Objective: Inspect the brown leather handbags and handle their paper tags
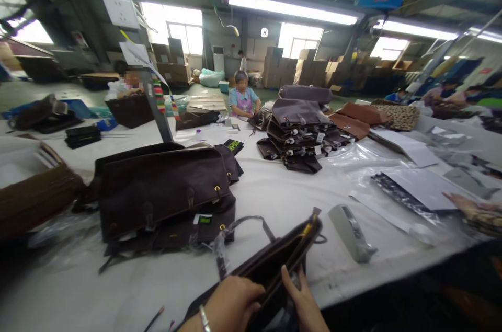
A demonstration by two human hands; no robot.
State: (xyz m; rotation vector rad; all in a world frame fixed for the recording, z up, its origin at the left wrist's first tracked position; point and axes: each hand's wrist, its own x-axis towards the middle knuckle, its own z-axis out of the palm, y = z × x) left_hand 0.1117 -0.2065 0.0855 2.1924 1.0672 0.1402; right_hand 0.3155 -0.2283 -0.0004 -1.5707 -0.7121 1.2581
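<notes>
Where white worktop (274, 191) spreads wide before me, brown bag stack (160, 185) lies at left; open dark bag (288, 253) at near edge, probably light, soft, floppy, best held by rim. Left hand (237, 300) and right hand (304, 298) both grasp it there; silver bracelet (204, 317) on left wrist.

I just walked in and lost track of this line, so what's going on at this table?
Someone has both hands at a dark brown bag near the table's front edge: the left hand by its open top, the right hand at its near side. More dark bags lie piled at left and farther back. A gray tape dispenser sits to the right; beyond it, another person's hand is at a white sheet.
</notes>
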